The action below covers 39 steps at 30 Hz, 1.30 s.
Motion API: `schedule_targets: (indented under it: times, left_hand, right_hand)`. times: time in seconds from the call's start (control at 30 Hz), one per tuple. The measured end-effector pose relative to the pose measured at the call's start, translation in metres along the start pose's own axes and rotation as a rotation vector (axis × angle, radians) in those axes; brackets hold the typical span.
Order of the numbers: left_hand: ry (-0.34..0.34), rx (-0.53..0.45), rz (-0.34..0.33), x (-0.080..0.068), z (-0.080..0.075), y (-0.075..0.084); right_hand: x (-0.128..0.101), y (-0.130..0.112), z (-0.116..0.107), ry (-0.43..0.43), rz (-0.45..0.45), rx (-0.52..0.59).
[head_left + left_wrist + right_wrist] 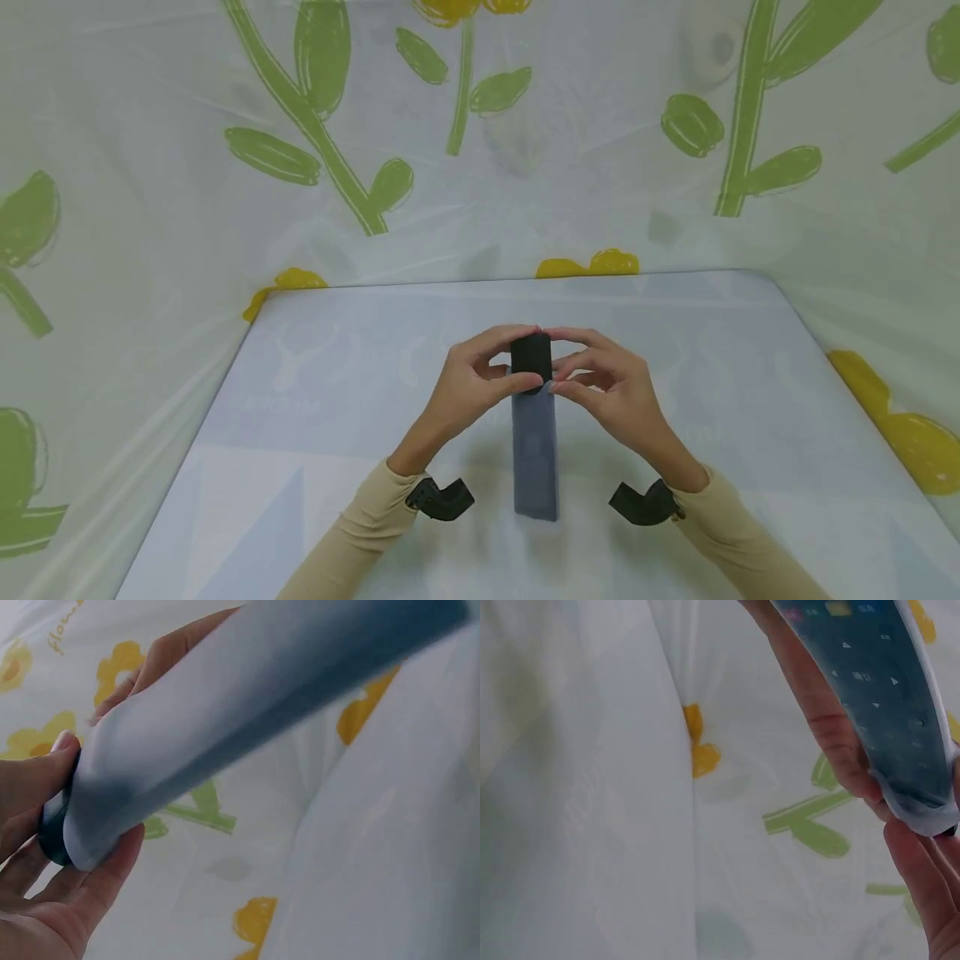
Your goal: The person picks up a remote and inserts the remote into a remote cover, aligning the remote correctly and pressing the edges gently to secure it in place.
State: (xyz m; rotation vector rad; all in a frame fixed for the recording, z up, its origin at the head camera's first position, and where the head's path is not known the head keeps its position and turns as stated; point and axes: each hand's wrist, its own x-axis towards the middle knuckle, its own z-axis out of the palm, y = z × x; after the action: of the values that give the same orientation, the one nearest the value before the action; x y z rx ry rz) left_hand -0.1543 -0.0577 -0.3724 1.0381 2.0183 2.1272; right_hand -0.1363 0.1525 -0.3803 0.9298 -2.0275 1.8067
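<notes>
A long remote [535, 450] in a pale translucent sleeve stands tilted above the table, its black end [531, 358] bare at the top. My left hand [504, 360] pinches that end from the left with thumb and fingers. From the right, my right hand [564, 360] pinches the sleeve's upper edge. In the left wrist view the sleeved body [225, 712] runs across the frame, the dark end [52, 825] held in my left hand [45, 900]. The right wrist view shows the remote's button face [877, 690] through the sleeve, with my right fingers [922, 877] at its rim.
The table [315, 433] wears a pale blue cloth. White sheeting printed with green stems and yellow flowers [585, 265] closes in the back and both sides. Black camera mounts [442, 498] sit on both wrists.
</notes>
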Motion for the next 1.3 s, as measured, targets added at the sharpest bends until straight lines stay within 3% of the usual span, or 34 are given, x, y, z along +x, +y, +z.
schedule_targets:
  times: [0.2,0.33,0.47,0.6,0.8,0.9,1.07,1.3]
  left_hand:
    - [-0.033,-0.052,-0.04,-0.001,0.003,0.003]
    - [-0.036,-0.064,-0.053,-0.001,0.006,0.011]
    - [-0.04,-0.058,-0.074,0.001,0.008,0.009]
    - [-0.043,-0.06,-0.061,0.003,0.003,0.0]
    - [0.02,-0.255,0.034,-0.002,-0.005,-0.008]
    - [0.071,-0.285,0.063,-0.007,-0.003,-0.013]
    - [0.166,-0.223,0.131,-0.011,0.0,-0.018]
    - [0.119,-0.145,0.134,-0.013,-0.003,-0.017]
  right_hand:
    - [-0.001,-0.008,0.003,0.049,-0.105,-0.054]
    - [0.0,-0.018,0.005,0.058,-0.119,-0.034]
    - [0.0,-0.018,0.003,0.064,-0.112,0.013]
    - [-0.002,-0.007,-0.001,0.064,-0.034,0.06]
    - [-0.001,-0.001,-0.003,0.139,0.23,0.16]
    - [-0.003,-0.003,-0.002,0.154,0.309,0.224]
    - [-0.005,-0.003,0.001,0.092,0.32,0.306]
    - [-0.007,0.001,0.0,-0.022,0.306,0.324]
